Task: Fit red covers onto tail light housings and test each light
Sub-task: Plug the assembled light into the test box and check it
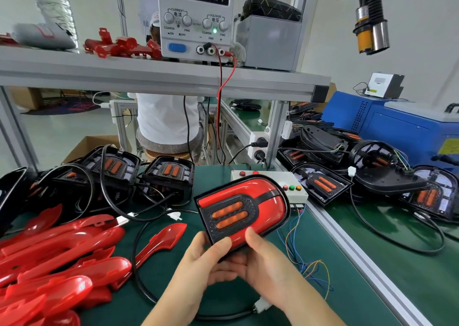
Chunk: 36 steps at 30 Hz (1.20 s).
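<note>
A tail light (242,210) with its red cover fitted and two orange lenses is held tilted above the green mat. My left hand (206,261) grips its near left corner, thumb on the black face. My right hand (263,263) grips the near right edge, thumb on the red cover. Loose red covers (57,258) lie piled at the left, and one more red cover (161,238) lies alone beside them. Uncovered black housings (169,173) with cables stand behind. A white test box (290,186) with coloured buttons sits just behind the held light.
A power supply (196,17) on the shelf reads 0.000 A and 12.00 V, with red and black leads hanging down. More housings (320,184) crowd the right side past an aluminium rail (347,241). A blue machine (397,127) stands far right. A person sits behind the bench.
</note>
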{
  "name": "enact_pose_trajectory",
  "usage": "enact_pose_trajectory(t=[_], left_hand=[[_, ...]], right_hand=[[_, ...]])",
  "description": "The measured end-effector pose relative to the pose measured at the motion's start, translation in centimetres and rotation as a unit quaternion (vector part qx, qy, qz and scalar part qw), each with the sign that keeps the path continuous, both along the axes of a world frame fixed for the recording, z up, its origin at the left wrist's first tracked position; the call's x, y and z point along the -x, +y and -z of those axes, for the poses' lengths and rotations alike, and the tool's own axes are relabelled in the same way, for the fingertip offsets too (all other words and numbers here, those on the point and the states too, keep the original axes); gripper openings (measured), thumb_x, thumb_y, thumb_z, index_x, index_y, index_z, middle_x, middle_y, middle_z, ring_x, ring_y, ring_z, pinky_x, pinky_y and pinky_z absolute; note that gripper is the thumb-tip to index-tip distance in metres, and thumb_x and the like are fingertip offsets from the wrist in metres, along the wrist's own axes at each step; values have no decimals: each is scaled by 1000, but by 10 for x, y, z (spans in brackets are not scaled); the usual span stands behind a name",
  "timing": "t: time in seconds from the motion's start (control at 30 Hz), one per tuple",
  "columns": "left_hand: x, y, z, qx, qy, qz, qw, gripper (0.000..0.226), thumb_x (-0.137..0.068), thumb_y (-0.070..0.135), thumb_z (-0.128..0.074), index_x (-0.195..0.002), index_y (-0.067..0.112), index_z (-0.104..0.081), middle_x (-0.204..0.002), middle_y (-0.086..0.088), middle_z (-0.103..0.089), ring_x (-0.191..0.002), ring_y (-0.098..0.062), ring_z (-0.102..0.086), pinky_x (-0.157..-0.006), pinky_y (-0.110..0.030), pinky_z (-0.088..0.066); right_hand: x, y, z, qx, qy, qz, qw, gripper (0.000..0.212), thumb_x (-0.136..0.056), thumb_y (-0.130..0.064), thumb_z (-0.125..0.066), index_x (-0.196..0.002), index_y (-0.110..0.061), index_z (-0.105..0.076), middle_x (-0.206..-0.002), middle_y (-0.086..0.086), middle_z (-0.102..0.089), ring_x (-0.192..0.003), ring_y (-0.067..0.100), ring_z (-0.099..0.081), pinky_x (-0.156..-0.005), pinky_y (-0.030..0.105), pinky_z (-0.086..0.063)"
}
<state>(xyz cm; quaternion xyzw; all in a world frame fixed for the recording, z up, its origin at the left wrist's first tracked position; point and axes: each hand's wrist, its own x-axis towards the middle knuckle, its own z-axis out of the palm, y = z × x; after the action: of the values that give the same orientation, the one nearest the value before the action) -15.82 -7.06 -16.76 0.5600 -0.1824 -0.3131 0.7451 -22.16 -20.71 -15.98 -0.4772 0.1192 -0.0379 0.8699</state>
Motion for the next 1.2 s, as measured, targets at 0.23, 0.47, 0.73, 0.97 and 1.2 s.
enact_pose_trajectory(t=[0.23,0.47,0.73,0.97,1.2], left_hand=[[-16,23,-8,-44,96,19,994,58,-69,35,-72,-117,6,-57,-92,-30,-69,-81,-37,-71,-56,-29,-57],[-22,31,-7,-142,94,33,985,46,-84,34,-68,-118,7,-54,-90,-29,-70,-84,-39,-71,-62,-33,-60],[-28,34,-9,-238,65,9,969,42,-87,44,-63,-113,12,-55,-80,-23,-72,-73,-35,-72,-56,-32,-57],[-37,36,-11,-316,11,-9,949,51,-82,52,-66,-109,11,-54,-76,-18,-71,-66,-31,-73,-53,-30,-56],[-4,24,-35,-436,-456,-222,744,44,-75,73,-48,-83,30,-47,-86,12,-50,-76,-13,-55,-63,-30,-41]], right_hand=[[9,-34,-14,42,78,130,988,64,-79,-52,-57,-126,-8,-58,-118,15,-69,-108,26,-67,-87,34,-54],[61,-54,-23,507,172,51,843,28,-93,-37,-59,-121,-42,-56,-124,-26,-56,-110,-11,-54,-90,6,-37],[74,-55,-4,810,137,-133,554,39,-92,-48,-54,-131,-43,-56,-121,-21,-59,-135,0,-21,-100,19,-20],[72,-54,3,810,71,-85,576,33,-90,-50,-56,-121,-41,-63,-108,-20,-63,-120,-4,-29,-96,14,-21],[65,-49,3,791,45,-67,606,26,-94,-36,-54,-116,-37,-67,-87,-26,-53,-115,-5,-32,-94,10,-25]])
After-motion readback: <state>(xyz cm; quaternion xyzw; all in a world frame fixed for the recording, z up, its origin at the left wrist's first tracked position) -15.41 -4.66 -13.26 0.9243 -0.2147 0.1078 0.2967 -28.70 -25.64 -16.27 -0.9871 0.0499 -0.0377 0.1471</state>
